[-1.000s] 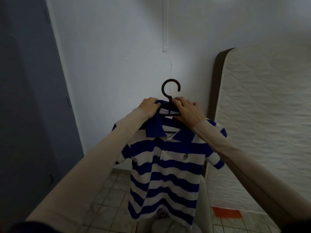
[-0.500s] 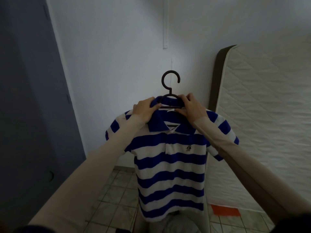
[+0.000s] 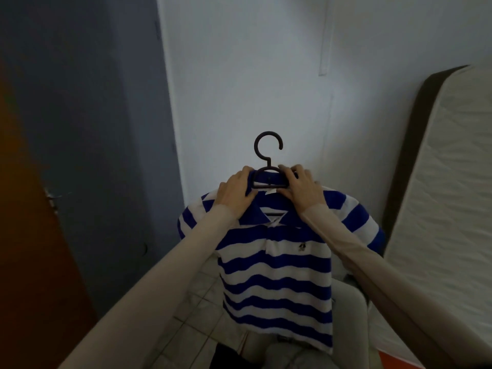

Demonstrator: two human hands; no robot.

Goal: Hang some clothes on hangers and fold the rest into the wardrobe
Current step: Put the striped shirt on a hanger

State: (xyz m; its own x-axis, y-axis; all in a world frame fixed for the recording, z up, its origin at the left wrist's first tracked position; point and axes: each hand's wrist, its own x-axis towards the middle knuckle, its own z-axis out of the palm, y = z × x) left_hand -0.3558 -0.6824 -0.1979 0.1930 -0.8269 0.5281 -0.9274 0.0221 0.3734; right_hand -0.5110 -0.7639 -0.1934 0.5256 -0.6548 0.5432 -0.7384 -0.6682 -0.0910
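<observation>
A small blue-and-white striped polo shirt (image 3: pixel 277 267) hangs on a dark plastic hanger (image 3: pixel 268 155), held up in front of me with its hook pointing up. My left hand (image 3: pixel 234 191) grips the collar and the hanger's left shoulder. My right hand (image 3: pixel 302 189) grips the collar and the hanger's right shoulder. The hanger's arms are mostly hidden inside the shirt. The shirt faces me with its placket and a small chest logo showing.
A white wall (image 3: pixel 253 75) lies straight ahead. A dark blue-grey panel (image 3: pixel 106 129) and a brown wooden door (image 3: pixel 26 235) stand at the left. A quilted mattress (image 3: pixel 447 195) leans on the right. Tiled floor (image 3: pixel 202 310) and a grey seat (image 3: pixel 348 310) lie below.
The view has swung left, bringing the brown door into sight. The shirt now hangs squarer on the hanger, its shoulders spread out, and both hands have stayed at the collar.
</observation>
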